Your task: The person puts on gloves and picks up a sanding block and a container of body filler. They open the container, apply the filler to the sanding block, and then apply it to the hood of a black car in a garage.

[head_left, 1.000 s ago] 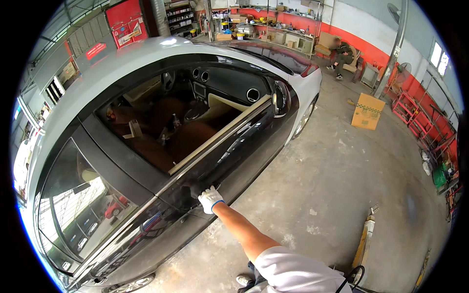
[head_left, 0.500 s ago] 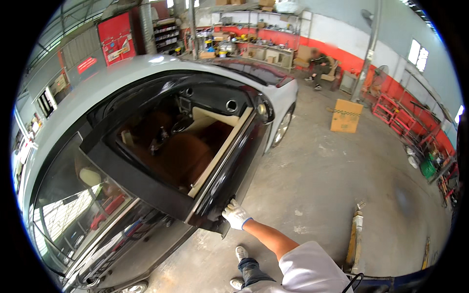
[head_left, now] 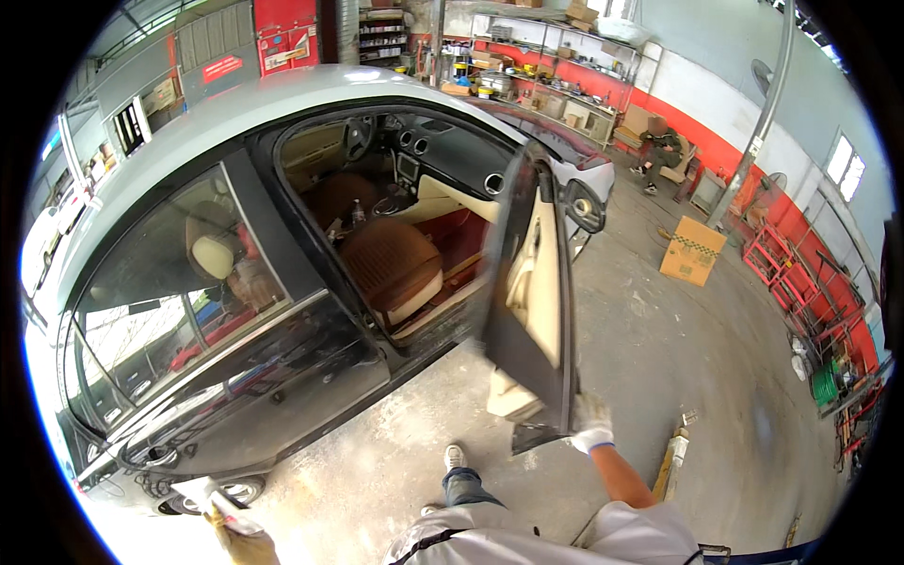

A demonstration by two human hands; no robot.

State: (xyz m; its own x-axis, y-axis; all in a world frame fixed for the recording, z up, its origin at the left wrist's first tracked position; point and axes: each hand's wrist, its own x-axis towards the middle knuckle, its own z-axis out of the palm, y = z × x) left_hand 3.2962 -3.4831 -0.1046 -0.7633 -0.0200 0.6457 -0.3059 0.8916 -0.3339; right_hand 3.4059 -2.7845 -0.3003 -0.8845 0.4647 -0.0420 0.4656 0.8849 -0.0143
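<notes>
A black car door (head_left: 551, 282) stands swung outward, showing its cream and black inner side. My right hand (head_left: 591, 424), in a white work glove, is closed at the door's rear edge, on its outer side; motion blurs the fingers. At the lower left, my left hand (head_left: 247, 544), in a yellowish glove, is closed round a pale, flat object (head_left: 200, 492) whose kind I cannot make out. Through the doorway a brown seat (head_left: 391, 254) shows, with a small bottle (head_left: 358, 211) beside it. The grey-roofed car (head_left: 311, 89) fills the left half.
A cardboard box (head_left: 692, 250) stands on the floor at the right. Red metal racks (head_left: 777, 259) line the right wall. A yellowish bar (head_left: 670, 461) lies right of my arm. At the back, a person (head_left: 659, 151) sits near laden shelves (head_left: 565, 71).
The car door has swung from almost shut to wide open, my right hand moving right with it. The seat and sill have come into sight. My left hand with the pale object has entered at lower left.
</notes>
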